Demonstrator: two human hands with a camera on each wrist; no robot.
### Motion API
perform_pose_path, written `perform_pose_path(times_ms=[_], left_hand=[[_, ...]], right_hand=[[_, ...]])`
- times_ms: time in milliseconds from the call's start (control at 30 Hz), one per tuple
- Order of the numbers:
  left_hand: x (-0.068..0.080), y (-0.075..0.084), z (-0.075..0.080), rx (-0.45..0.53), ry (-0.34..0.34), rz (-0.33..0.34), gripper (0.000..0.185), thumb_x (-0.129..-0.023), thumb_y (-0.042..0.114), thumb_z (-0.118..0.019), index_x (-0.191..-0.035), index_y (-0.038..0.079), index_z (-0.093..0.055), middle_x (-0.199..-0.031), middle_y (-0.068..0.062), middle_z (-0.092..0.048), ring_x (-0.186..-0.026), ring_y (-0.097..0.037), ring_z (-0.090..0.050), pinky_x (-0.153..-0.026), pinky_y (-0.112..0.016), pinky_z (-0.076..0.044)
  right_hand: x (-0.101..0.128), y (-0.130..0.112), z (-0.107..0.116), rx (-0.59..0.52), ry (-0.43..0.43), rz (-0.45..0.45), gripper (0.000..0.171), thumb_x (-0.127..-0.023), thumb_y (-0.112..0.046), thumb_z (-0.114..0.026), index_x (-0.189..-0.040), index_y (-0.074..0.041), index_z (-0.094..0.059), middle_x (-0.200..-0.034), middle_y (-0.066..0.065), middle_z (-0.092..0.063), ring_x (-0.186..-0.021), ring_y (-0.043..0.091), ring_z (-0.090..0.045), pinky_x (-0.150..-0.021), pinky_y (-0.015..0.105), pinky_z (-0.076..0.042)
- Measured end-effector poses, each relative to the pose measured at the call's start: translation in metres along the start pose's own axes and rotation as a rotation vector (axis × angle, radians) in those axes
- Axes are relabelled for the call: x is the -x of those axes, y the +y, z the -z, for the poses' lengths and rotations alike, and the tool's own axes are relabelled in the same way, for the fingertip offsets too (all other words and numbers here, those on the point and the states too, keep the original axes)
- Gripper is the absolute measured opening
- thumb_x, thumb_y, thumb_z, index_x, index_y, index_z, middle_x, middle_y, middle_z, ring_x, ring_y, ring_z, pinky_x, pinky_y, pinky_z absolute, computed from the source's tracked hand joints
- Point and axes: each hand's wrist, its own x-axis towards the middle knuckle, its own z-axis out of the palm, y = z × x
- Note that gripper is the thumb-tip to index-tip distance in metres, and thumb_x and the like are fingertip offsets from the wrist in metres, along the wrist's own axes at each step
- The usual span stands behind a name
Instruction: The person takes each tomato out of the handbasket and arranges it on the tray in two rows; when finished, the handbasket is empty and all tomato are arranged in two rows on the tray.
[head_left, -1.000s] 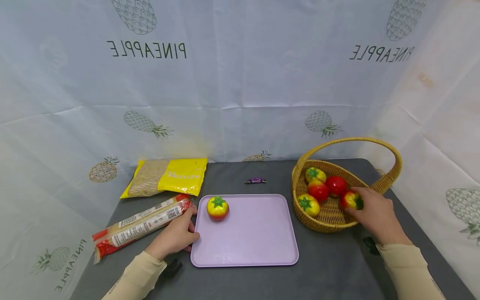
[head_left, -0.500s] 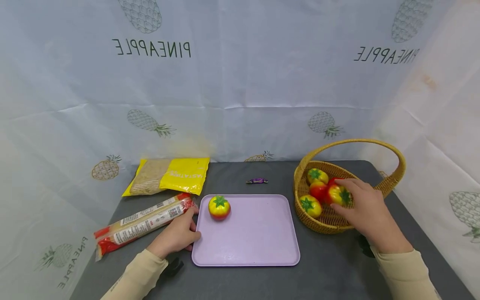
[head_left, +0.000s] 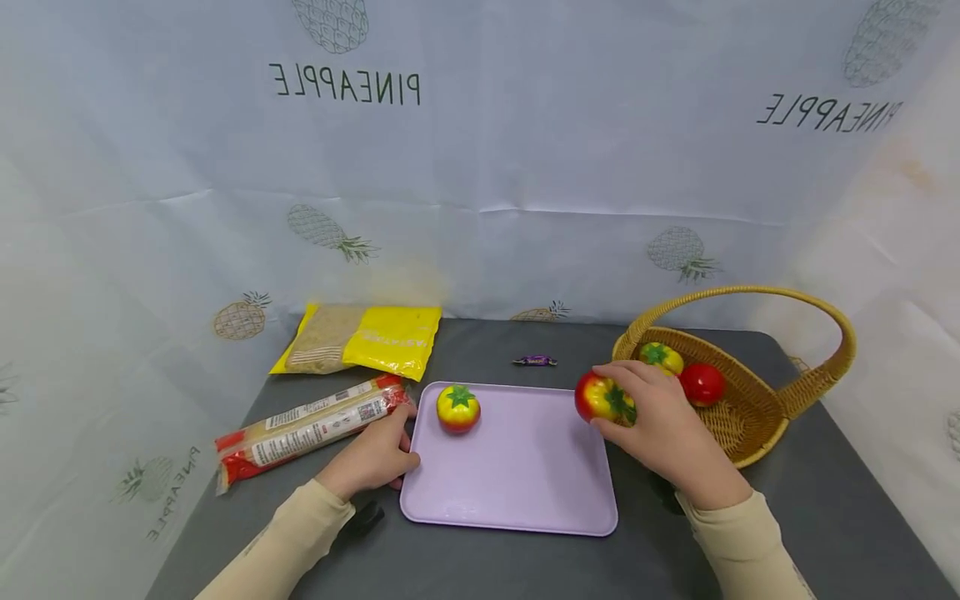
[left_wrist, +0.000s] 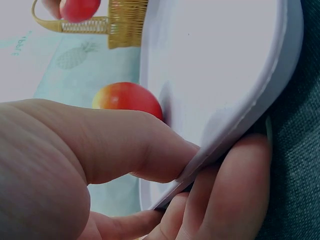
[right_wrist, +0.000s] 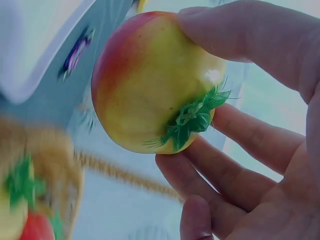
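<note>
A toy tomato (head_left: 604,399) is gripped by the right hand (head_left: 660,429), with thumb and fingers (right_wrist: 240,170) curled round it; its green stalk faces the palm. It is held in the air at the 3 o'clock edge of the lilac tray (head_left: 525,483), between that tray and the wicker basket (head_left: 757,417). The left hand (head_left: 372,457) is closed on the tray's 9 o'clock rim, which is pinched between the thumb on top and the fingers (left_wrist: 235,195) beneath, as is seen from the left wrist.

A second toy tomato (head_left: 458,407), yellow above and red below, is seen standing on the tray towards its 11 o'clock corner, stalk upward. In the basket, which is tilted on the dark worktop (head_left: 825,517) at 3 o'clock from the tray, a yellow tomato (head_left: 660,357) and a red one (head_left: 702,384) are seen side by side, close together.

Just beside the left hand, at 9 o'clock from the tray, a long red-ended packet (head_left: 311,423) is laid slantwise. A yellow bag (head_left: 367,337) is laid farther back at 11 o'clock, and a small purple sweet (head_left: 535,361) is found at 12 o'clock, near the tray's far rim.
</note>
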Motion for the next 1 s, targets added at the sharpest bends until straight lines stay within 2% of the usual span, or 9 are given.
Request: perform_pose_path(times_ms=[67,200,300,500,700,867,1000], left_hand=[[-0.002,0.001,-0.001,-0.001,-0.006,-0.004,0.072,-0.083,0.015,-0.079,-0.144,0.009,-0.041,-0.085,-0.009,-0.058,-0.057,-0.021,-0.063,-0.050,-0.030,-0.057],[-0.003,0.001,-0.001,0.005,-0.011,-0.006,0.072,-0.084,0.015,-0.079,-0.144,0.009,-0.040,-0.085,-0.009,-0.059,-0.057,-0.022,-0.063,-0.051,-0.030,-0.058],[-0.004,0.001,-0.001,0.010,-0.012,-0.013,0.072,-0.084,0.015,-0.078,-0.144,0.009,-0.040,-0.085,-0.009,-0.059,-0.057,-0.022,-0.063,-0.051,-0.030,-0.058],[-0.003,0.000,0.000,0.019,-0.017,-0.004,0.072,-0.084,0.015,-0.078,-0.145,0.010,-0.039,-0.085,-0.009,-0.059,-0.058,-0.022,-0.063,-0.051,-0.030,-0.058],[-0.002,0.002,0.001,0.017,-0.014,-0.010,0.072,-0.084,0.016,-0.078,-0.144,0.010,-0.040,-0.085,-0.010,-0.059,-0.059,-0.022,-0.063,-0.052,-0.030,-0.058],[-0.002,0.001,0.001,0.013,-0.012,0.008,0.071,-0.084,0.016,-0.079,-0.144,0.011,-0.040,-0.085,-0.010,-0.059,-0.058,-0.022,-0.063,-0.051,-0.030,-0.058],[-0.002,0.000,0.000,0.020,-0.017,0.003,0.071,-0.084,0.016,-0.079,-0.144,0.010,-0.040,-0.085,-0.010,-0.059,-0.058,-0.022,-0.063,-0.051,-0.030,-0.058]], right_hand=[[-0.005,-0.006,-0.009,-0.016,-0.020,-0.003,0.069,-0.072,-0.029,-0.091,-0.134,-0.015,-0.062,-0.132,0.008,-0.062,-0.123,0.033,-0.055,-0.104,0.064,-0.041],[-0.014,-0.018,-0.029,-0.036,-0.058,-0.022,0.070,-0.072,-0.032,-0.090,-0.135,-0.020,-0.062,-0.133,0.004,-0.062,-0.123,0.031,-0.055,-0.099,0.059,-0.050],[-0.021,-0.027,-0.044,-0.048,-0.083,-0.039,0.069,-0.072,-0.033,-0.090,-0.135,-0.022,-0.063,-0.134,0.003,-0.062,-0.124,0.029,-0.055,-0.100,0.057,-0.052],[-0.031,-0.041,-0.069,-0.039,-0.141,-0.020,0.065,-0.073,-0.032,-0.089,-0.133,-0.019,-0.065,-0.132,0.003,-0.063,-0.124,0.028,-0.055,-0.108,0.057,-0.042],[-0.032,-0.043,-0.084,-0.011,-0.156,0.002,0.063,-0.072,-0.031,-0.089,-0.130,-0.018,-0.067,-0.127,0.003,-0.064,-0.121,0.027,-0.058,-0.106,0.061,-0.040],[-0.035,-0.044,-0.092,0.001,-0.166,0.056,0.065,-0.074,-0.033,-0.088,-0.133,-0.017,-0.066,-0.126,0.003,-0.065,-0.118,0.026,-0.058,-0.101,0.055,-0.042],[-0.035,-0.045,-0.095,-0.004,-0.168,0.059,0.066,-0.074,-0.034,-0.088,-0.133,-0.016,-0.065,-0.126,0.003,-0.065,-0.119,0.026,-0.058,-0.100,0.052,-0.043]])
